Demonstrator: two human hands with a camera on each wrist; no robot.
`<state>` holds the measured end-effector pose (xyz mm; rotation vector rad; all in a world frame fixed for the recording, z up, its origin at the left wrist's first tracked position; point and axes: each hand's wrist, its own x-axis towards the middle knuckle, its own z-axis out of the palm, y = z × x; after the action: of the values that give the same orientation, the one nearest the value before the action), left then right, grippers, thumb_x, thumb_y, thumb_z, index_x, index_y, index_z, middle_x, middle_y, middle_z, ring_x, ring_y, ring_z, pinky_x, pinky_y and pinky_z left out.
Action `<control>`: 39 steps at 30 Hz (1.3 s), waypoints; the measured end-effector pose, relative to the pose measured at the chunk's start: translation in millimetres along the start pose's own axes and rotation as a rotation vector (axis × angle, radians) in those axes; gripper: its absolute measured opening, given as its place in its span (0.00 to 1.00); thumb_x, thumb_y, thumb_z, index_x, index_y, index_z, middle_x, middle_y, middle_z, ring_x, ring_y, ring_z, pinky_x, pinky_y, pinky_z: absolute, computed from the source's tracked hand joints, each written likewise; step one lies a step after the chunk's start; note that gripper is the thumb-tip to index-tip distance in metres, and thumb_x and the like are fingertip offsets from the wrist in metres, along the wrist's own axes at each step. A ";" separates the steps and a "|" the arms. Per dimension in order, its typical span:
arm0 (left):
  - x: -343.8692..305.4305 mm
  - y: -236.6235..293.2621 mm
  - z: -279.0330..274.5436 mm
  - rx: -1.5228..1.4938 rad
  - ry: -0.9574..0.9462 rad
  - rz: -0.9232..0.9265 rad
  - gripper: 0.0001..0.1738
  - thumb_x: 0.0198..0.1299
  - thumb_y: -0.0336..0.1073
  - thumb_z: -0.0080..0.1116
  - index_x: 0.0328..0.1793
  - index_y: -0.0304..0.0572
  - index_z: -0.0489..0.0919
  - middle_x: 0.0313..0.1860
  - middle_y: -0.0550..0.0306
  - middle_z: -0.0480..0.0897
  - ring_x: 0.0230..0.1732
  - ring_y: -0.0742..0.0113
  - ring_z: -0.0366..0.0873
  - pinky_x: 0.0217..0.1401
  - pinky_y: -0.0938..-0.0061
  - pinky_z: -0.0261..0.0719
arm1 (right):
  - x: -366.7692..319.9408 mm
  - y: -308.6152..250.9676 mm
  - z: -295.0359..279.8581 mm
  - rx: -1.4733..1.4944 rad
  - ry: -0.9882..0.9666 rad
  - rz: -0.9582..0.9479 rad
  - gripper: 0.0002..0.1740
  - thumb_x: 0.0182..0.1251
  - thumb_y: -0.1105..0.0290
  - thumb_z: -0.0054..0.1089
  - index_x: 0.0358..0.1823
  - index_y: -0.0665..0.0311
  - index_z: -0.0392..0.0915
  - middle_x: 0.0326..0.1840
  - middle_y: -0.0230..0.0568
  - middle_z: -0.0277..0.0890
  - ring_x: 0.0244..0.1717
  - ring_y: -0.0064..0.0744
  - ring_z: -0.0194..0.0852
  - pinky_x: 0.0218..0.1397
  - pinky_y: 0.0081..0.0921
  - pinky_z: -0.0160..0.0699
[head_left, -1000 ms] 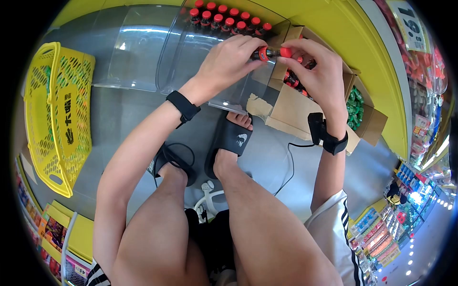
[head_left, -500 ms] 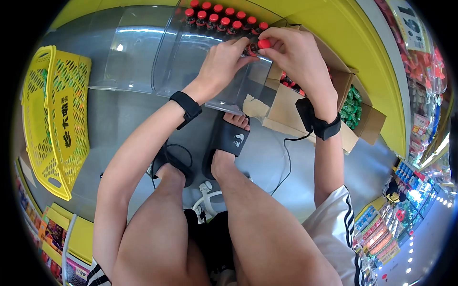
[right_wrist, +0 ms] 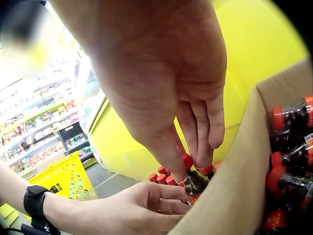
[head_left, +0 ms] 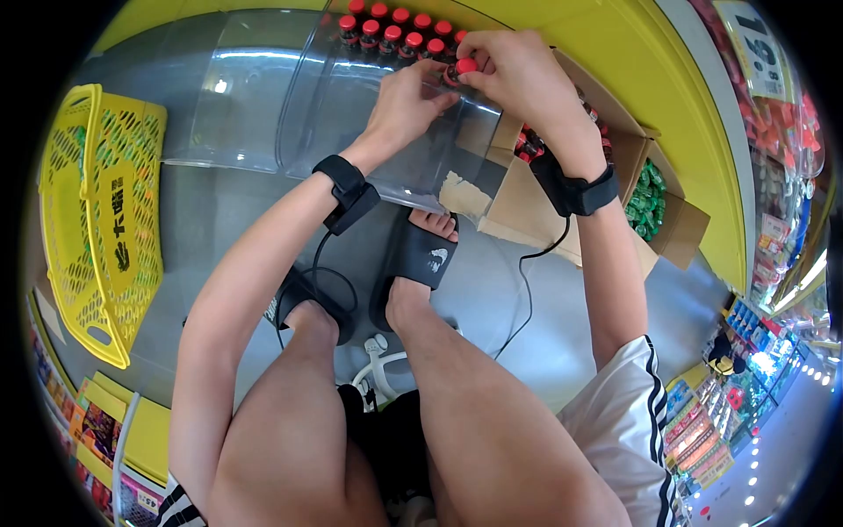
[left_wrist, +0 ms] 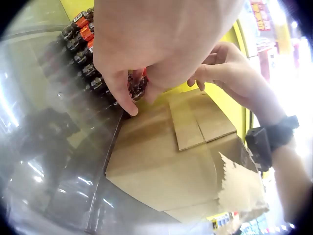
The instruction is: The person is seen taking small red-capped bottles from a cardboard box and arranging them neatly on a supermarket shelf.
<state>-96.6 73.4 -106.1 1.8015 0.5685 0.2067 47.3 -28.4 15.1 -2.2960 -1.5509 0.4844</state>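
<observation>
In the head view my right hand [head_left: 518,75] pinches the red cap of a small dark cola bottle [head_left: 451,75] between thumb and fingertips. The bottle stands at the near right end of rows of matching red-capped bottles [head_left: 391,42] in a clear plastic bin [head_left: 338,105]. My left hand [head_left: 406,105] is close beside it, thumb and fingers spread apart. The right wrist view shows the bottle [right_wrist: 194,183] hanging below the right fingers, with the left fingers [right_wrist: 168,192] extended alongside. In the left wrist view the left hand hides most of it.
Right of the bin stands an open cardboard box [head_left: 536,202] with more cola bottles [head_left: 527,145] inside and a torn flap [head_left: 464,195]. Behind it, another box holds green-wrapped items [head_left: 645,198]. A yellow basket [head_left: 123,299] stands at the left. Cables run from both wrist cameras.
Both hands brought the bottle from above the box's edge leftward and up to the bottle rows. The left fingers have loosened from its body, while the right hand keeps its pinch on the cap.
</observation>
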 end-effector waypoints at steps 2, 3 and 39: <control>3.5 -7.7 0.6 0.016 -0.009 0.007 0.31 0.69 0.38 0.77 0.75 0.35 0.82 0.58 0.47 0.93 0.55 0.57 0.94 0.57 0.63 0.92 | -0.5 1.8 5.0 -0.013 0.015 -0.012 0.09 0.61 0.71 0.76 0.40 0.64 0.88 0.33 0.51 0.88 0.39 0.57 0.89 0.43 0.49 0.86; 4.1 -8.3 0.6 0.033 -0.018 0.014 0.32 0.69 0.38 0.77 0.76 0.35 0.81 0.60 0.46 0.92 0.58 0.56 0.93 0.62 0.61 0.90 | -0.5 1.5 6.0 -0.026 0.030 -0.025 0.09 0.61 0.71 0.76 0.40 0.64 0.88 0.33 0.51 0.88 0.40 0.57 0.89 0.44 0.49 0.86; 8.5 -20.7 19.6 -0.696 -0.141 -0.450 0.36 0.83 0.30 0.59 0.89 0.22 0.58 0.78 0.40 0.74 0.75 0.59 0.80 0.85 0.65 0.72 | 30.3 27.4 37.6 -0.309 -0.068 -0.033 0.13 0.66 0.69 0.77 0.47 0.66 0.86 0.40 0.58 0.88 0.48 0.61 0.90 0.51 0.52 0.87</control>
<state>-86.7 65.0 -132.8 0.9778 0.6815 -0.0351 63.4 -6.9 -33.5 -2.4966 -1.8026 0.3362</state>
